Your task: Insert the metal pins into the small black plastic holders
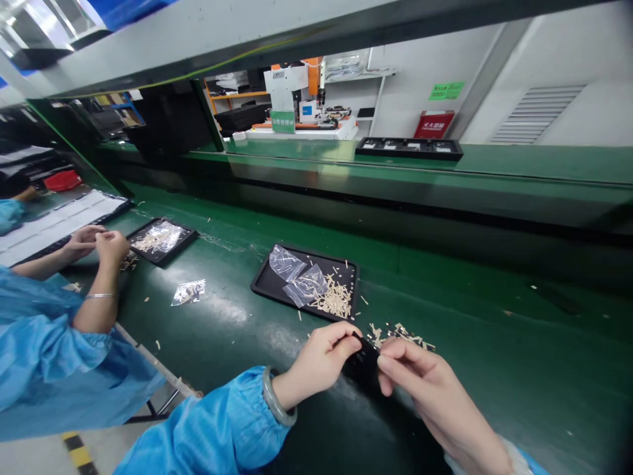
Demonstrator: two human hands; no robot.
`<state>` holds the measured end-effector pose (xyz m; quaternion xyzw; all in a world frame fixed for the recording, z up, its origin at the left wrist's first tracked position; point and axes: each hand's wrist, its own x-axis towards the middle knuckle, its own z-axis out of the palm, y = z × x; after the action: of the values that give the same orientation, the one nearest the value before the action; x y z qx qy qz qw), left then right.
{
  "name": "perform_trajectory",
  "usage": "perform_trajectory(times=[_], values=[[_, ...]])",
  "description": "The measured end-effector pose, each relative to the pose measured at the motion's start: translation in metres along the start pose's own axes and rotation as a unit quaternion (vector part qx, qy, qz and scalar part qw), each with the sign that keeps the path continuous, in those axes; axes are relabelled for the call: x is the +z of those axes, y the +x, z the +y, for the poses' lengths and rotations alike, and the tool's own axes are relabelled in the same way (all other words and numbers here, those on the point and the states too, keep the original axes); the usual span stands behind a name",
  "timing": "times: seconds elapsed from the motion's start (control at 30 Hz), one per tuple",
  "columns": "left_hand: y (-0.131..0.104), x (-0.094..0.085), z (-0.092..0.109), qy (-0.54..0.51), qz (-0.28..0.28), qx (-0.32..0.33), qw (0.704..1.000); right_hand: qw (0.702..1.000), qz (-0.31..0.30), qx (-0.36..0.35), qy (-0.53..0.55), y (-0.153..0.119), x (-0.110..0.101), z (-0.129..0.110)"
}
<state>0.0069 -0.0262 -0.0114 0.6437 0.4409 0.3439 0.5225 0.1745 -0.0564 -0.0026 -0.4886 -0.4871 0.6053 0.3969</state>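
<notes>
My left hand pinches the upper left part of a small flat black piece between thumb and fingers, above the green bench. At the piece's right edge, my right hand has its thumb and fingertips pressed together; whether they grip the piece or something tiny is hidden. Just beyond my hands lies a loose heap of cream-coloured strips and dark bits. Behind my left hand sits a black tray with a pile of cream strips and clear plastic bags in it.
At the left, a co-worker's hands work beside a second black tray. A small clear bag lies between the two trays on the green bench. A long black tray rests on the raised ledge behind.
</notes>
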Motion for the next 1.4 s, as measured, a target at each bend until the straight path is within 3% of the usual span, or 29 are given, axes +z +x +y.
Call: perform_trajectory(times=[0.2,0.43,1.1,1.3,1.4], values=[[0.001,-0.011,0.005,0.072,-0.041,0.049,0.995,0.998,-0.034,0.048,0.017,0.0,0.0,-0.007],[0.002,-0.016,0.004,0.116,-0.054,0.09,0.988,0.999,-0.032,0.027,-0.033,-0.001,0.001,-0.009],[0.003,-0.018,0.003,0.159,-0.083,0.122,0.976,0.995,-0.08,0.003,-0.062,0.001,-0.004,-0.004],[0.002,-0.019,0.004,0.159,-0.085,0.118,0.977,0.997,-0.043,-0.014,-0.068,-0.001,-0.002,-0.004],[0.002,-0.018,0.004,0.158,-0.087,0.119,0.976,0.997,-0.055,-0.006,-0.062,-0.001,-0.002,-0.003]])
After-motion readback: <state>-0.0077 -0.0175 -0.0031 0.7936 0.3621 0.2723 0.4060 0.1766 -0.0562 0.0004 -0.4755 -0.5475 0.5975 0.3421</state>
